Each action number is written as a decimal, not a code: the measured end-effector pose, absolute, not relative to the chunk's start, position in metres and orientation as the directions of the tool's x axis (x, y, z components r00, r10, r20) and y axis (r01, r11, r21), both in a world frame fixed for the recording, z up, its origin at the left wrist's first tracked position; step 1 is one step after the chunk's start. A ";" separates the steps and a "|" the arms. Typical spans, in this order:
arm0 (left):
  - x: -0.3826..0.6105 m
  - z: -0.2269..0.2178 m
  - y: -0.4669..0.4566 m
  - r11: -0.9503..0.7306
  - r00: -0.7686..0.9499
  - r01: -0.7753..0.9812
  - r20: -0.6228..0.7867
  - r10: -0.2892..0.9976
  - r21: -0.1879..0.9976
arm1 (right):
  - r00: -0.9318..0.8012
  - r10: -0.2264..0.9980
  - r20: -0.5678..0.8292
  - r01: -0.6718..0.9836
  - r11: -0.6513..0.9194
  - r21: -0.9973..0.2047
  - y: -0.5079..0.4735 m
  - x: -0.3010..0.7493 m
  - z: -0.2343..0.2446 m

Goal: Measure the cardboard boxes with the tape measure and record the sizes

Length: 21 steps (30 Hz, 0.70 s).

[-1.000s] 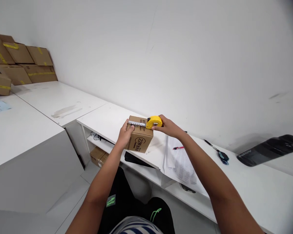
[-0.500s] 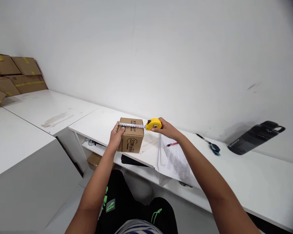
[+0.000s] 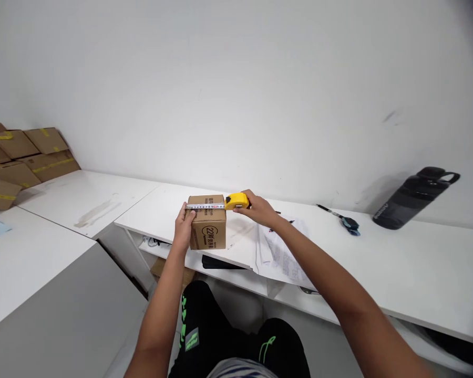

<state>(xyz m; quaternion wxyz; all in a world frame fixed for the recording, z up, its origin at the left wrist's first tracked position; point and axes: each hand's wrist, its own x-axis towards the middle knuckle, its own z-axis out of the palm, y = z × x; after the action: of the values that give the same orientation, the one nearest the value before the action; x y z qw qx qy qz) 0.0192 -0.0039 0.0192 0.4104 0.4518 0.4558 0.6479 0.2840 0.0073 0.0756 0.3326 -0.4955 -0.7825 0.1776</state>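
Observation:
A small brown cardboard box [image 3: 208, 234] with dark print stands at the front edge of the white desk. My left hand [image 3: 184, 226] is closed on its left side, thumb on the top, holding the end of the metal tape there. The numbered tape blade [image 3: 205, 206] runs straight across the box's top to the right edge. In my right hand [image 3: 258, 209] is the yellow tape measure [image 3: 236, 201], its case right beside the box's upper right edge. Papers [image 3: 279, 252] lie below my right forearm, with a pen partly hidden behind it.
Farther right on the desk [image 3: 418, 273] lie a dark strapped item [image 3: 350, 224] and a black bottle [image 3: 408, 202]. Several cardboard boxes [image 3: 49, 160] are stacked at the far left. Under the desktop is a shelf holding a black flat object [image 3: 224, 262] and a carton [image 3: 161, 266].
The tape measure's case has come in closer to the box's right edge, with less blade showing. Both hands keep their hold. The head view has shifted, so the stacked boxes appear lower.

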 end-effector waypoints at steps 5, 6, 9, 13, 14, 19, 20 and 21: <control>0.018 0.021 0.001 -0.258 -0.228 -0.087 0.233 0.945 0.962 | 0.024 0.799 0.602 0.526 0.501 -0.687 -0.028 0.285 0.053; 0.018 0.021 0.002 -0.260 -0.232 -0.082 0.235 0.944 0.962 | 0.149 0.769 0.621 0.463 0.501 -0.731 -0.038 0.289 0.046; 0.024 0.020 0.006 -0.294 -0.286 -0.080 0.260 0.922 0.953 | 0.522 0.655 0.546 0.248 0.496 -0.832 -0.075 0.311 0.021; 0.042 0.014 0.014 -0.343 -0.405 -0.022 0.305 0.862 0.939 | 0.535 0.822 0.193 -0.340 0.418 -0.842 -0.147 0.341 -0.023; 0.048 0.013 0.020 -0.347 -0.418 0.002 0.316 0.851 0.938 | 0.417 0.905 0.085 -0.535 0.320 -0.782 -0.167 0.345 -0.035; 0.080 0.033 0.079 -0.320 -0.384 0.148 0.352 0.853 0.936 | 0.188 0.971 -0.150 -0.953 0.144 -0.266 -0.252 0.340 -0.095; 0.088 0.043 0.092 -0.269 -0.373 0.195 0.325 0.869 0.943 | 0.176 0.971 -0.164 -0.970 0.143 -0.196 -0.263 0.337 -0.104; 0.096 0.053 0.103 -0.186 -0.370 0.265 0.278 0.886 0.946 | 0.168 0.971 -0.169 -0.979 0.143 -0.148 -0.271 0.335 -0.110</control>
<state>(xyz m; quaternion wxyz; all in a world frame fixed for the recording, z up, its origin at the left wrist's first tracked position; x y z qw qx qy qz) 0.0957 0.1026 0.0533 0.2636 0.4955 0.5810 0.5895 0.3353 -0.2709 -0.1099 0.7558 -0.1118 0.0163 0.6450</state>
